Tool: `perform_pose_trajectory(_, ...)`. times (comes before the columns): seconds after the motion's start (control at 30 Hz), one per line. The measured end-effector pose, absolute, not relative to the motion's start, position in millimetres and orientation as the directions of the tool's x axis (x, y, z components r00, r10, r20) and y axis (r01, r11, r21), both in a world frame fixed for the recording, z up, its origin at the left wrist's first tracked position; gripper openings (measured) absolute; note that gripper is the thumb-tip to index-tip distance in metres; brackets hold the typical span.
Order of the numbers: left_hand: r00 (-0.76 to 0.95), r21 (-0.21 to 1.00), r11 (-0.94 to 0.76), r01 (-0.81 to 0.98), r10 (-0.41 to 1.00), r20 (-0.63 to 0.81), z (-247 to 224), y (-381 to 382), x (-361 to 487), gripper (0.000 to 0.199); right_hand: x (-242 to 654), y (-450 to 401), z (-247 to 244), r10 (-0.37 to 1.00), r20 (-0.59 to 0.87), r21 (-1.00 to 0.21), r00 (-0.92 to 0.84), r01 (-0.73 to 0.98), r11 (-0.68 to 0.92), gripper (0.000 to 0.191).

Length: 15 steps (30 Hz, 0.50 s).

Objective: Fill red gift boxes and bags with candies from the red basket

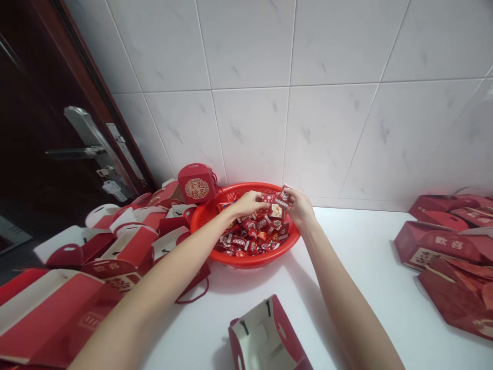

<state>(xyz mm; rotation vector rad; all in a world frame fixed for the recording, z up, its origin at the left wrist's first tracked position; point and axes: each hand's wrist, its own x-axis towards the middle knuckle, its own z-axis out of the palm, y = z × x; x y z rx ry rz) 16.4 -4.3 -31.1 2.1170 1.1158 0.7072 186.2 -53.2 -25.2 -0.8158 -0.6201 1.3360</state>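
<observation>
A red plastic basket [246, 263] stands against the tiled wall, filled with small red-wrapped candies [252, 231]. Over its back part, my left hand [249, 203] has its fingers bent down onto a red wrapped candy [266, 198]. At the basket's right rim, my right hand [299, 205] pinches a small red and white wrapped candy [285, 194] between thumb and fingers. Close to me on the white table [342, 246] stands a red gift box [265, 339] with its top open and its white inside showing.
Several open red boxes [127, 246] crowd the left side, and one closed box with gold writing [197, 187] stands behind the basket's left edge. Closed red boxes [439, 244] are grouped at the right. A dark door with a metal handle [77, 153] is at far left.
</observation>
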Motion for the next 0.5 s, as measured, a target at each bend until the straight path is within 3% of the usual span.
perform_pose_trajectory(0.2,0.454,0.782,-0.486,0.39,0.84,0.296,-27.7,-4.2,17.7,0.025,186.1,-53.0,-25.8,0.991,-0.057,-0.819,0.124,-0.573,0.024,0.011)
perform_pose_trajectory(0.37,0.399,0.542,-0.582,0.606,0.812,0.426,-19.2,-20.6,24.2,0.028,185.0,-56.1,-24.7,0.996,-0.093,-0.85,-0.003,-0.52,-0.081,0.013)
perform_pose_trajectory(0.43,0.426,0.459,-0.584,0.67,0.808,0.407,-17.0,-25.8,27.9,0.032,184.9,-56.4,-25.7,0.997,-0.078,-0.858,-0.022,-0.508,-0.079,0.011)
perform_pose_trajectory(0.5,0.447,0.451,-0.564,0.692,0.825,0.347,-16.1,-28.2,30.5,0.035,184.7,-56.1,-27.2,0.999,-0.046,-0.863,-0.014,-0.503,-0.047,0.009)
